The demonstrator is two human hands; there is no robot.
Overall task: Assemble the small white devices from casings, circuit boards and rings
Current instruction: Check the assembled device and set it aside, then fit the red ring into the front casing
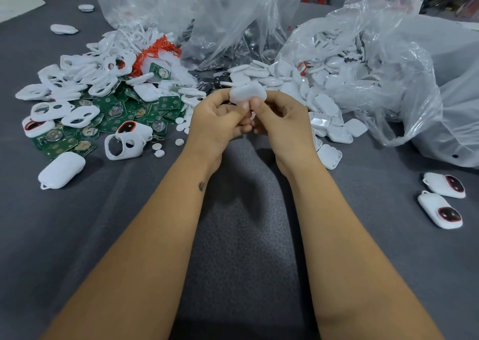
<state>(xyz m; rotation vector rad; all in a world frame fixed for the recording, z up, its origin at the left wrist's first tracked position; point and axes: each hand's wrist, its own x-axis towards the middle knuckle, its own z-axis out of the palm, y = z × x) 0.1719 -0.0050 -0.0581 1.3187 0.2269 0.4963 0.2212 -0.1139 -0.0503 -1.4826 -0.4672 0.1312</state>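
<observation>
Both hands meet in front of me above the grey table (246, 236): my left hand (215, 122) and my right hand (282, 124) pinch one white casing (248, 94) between the thumbs on its near edge and the fingers curled behind it. Those fingers are hidden by the backs of my hands, so I cannot tell what they hold underneath; a sliver of white shows between the palms, too small to name. The casing's far face is turned away from me, and I cannot tell whether a board sits inside it.

To my left lies a heap of green circuit boards (114, 114) with round metal cells on them; any printing on them is too fine to read. White rings (80, 116) with two openings are spread over and beyond the boards, and small white discs (158, 150) lie near my left wrist. A closed white shell (61, 170) rests alone at the near left.

Beyond my hands, clear plastic bags (375, 62) crumple over a mound of white casing halves (326, 85); glare and folds blur much of what is inside. Red cord (155, 52) tangles near the left bag. At the right edge lie two finished devices (440, 199) with dark red-rimmed ovals. No brand or writing is legible anywhere.
</observation>
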